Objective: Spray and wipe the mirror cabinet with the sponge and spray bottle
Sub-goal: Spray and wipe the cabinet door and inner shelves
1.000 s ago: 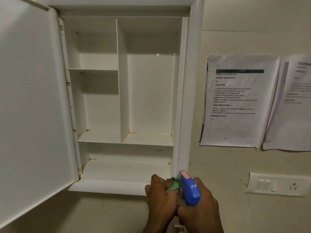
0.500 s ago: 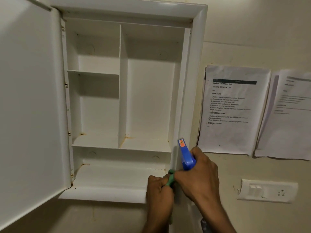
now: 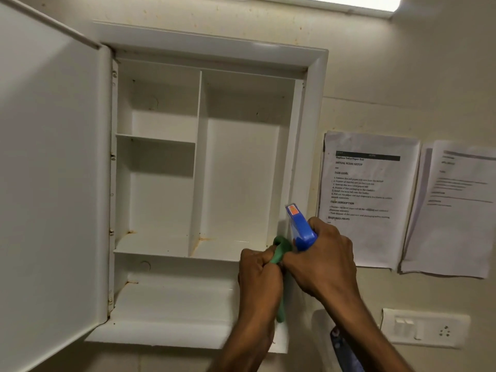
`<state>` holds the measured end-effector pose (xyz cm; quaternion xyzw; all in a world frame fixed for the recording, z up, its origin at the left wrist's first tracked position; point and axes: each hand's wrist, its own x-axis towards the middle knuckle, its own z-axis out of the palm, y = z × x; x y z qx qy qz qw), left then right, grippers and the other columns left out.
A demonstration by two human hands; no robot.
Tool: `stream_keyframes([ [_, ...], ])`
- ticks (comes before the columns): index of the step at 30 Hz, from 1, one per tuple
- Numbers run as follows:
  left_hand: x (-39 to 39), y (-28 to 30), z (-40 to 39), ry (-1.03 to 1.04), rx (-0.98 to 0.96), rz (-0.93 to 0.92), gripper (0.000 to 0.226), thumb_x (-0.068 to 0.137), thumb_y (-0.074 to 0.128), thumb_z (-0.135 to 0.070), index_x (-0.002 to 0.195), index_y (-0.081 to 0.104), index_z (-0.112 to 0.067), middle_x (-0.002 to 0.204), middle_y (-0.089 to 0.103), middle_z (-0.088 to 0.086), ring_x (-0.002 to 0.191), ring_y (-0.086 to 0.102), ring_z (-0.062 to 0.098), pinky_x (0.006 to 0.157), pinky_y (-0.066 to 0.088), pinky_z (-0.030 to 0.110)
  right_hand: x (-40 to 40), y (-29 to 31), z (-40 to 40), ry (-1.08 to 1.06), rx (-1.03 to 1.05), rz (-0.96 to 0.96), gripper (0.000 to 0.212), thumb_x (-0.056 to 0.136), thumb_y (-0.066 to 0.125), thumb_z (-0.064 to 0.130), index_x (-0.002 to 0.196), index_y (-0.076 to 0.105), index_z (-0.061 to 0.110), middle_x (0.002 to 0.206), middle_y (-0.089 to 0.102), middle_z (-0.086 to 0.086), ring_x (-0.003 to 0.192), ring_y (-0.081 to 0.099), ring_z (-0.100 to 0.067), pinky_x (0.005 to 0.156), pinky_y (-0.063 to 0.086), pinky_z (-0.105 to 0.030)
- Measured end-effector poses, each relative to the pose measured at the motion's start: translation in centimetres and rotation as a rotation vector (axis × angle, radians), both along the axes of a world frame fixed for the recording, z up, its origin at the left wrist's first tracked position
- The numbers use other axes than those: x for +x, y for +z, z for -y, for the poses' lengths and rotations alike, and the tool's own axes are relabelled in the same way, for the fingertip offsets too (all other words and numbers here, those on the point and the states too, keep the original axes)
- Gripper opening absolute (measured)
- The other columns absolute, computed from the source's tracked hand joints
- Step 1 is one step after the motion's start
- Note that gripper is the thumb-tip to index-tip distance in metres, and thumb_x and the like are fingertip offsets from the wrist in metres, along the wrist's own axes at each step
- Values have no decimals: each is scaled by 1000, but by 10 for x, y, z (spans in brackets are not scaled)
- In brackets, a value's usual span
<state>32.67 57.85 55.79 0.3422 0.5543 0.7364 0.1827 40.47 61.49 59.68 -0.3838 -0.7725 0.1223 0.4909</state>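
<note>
- Both hands had risen since the earlier frames, from the cabinet's bottom lip up to the level of its middle shelf; the spray head had climbed along the right frame, and the camera had tilted up enough to bring a ceiling light into view.
- Head view: the cabinet hung on the wall with its door swung wide open to the left, the white inside split by a divider and shelves.
- The left hand was curled tight round a green sponge, whose top bulged out above the fingers and whose lower end hung below the palm, at the cabinet's right inner edge near the middle shelf.
- The right hand was wrapped round the neck of the bottle; only its blue head with an orange label showed, tilted, nozzle end up and lying against the right frame.
- The two hands touched, knuckles together, with the sponge between them just left of the blue head.
- Whether a finger lay on the trigger could not be told.
- Rust-coloured stains marked the shelf corners.
- Two printed sheets were fixed to the wall right of the cabinet, and a switch plate sat below them, near the right forearm.
</note>
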Motion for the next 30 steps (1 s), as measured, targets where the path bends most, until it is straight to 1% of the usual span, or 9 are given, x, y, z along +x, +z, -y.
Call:
stream_keyframes([
  [3,1,20,2,-19,71,-20,40,93,55,-22,54,45,-16,58,47,1,54,43,9,46,35,15,-2,19,-1,-13,41,-31,33,68,79,21,80,47,22,69,50,4,65,54,-20,63,53,-36],
  [7,0,42,3,-44,121,-56,45,94,54,-22,50,46,-18,48,45,-5,44,41,3,40,32,11,-3,45,-3,2,58,-53,37,64,76,14,85,46,23,71,49,5,66,52,-18,62,51,-36],
  [12,0,64,3,-66,159,-71,48,94,54,-18,47,45,-20,40,40,-11,38,38,1,38,31,7,-4,67,-4,4,56,-35,29,64,73,13,86,55,16,74,59,-7,72,62,-30,71,58,-50],
  [16,0,71,3,-76,171,-61,43,95,52,-22,52,48,-18,51,46,-4,48,43,6,39,34,6,-5,77,-5,9,119,-47,23,66,72,12,83,56,12,72,60,-11,70,62,-31,68,58,-49],
  [19,-1,82,1,-99,195,-64,40,95,53,-27,57,51,-17,56,48,-1,54,44,9,42,34,8,-4,86,-6,24,112,-71,28,70,74,12,89,54,12,77,60,-12,73,62,-29,73,58,-48],
  [21,-2,91,-1,-101,207,-89,38,95,53,-25,58,53,-17,57,49,-2,53,44,8,42,35,8,-2,92,-7,60,72,-93,30,70,74,10,92,54,12,80,62,-15,75,65,-31,75,59,-49],
  [24,-3,104,-2,-108,229,-110,35,94,55,-26,61,57,-14,57,50,-2,51,46,6,44,38,8,0,99,-6,99,53,-120,26,69,73,9,81,53,20,74,63,-13,73,68,-33,70,60,-48],
  [27,-3,115,-4,-113,254,-109,35,94,55,-30,65,58,-11,57,48,1,52,43,9,45,37,14,-2,108,-5,91,122,-74,25,71,74,16,80,52,24,74,63,-12,71,67,-32,70,60,-50],
  [30,-3,125,-6,-100,263,-103,39,93,55,-31,58,52,-15,51,45,-4,44,40,4,41,35,11,-6,120,-7,36,178,-65,23,72,75,23,82,54,21,72,61,-9,70,65,-30,69,59,-46],
])
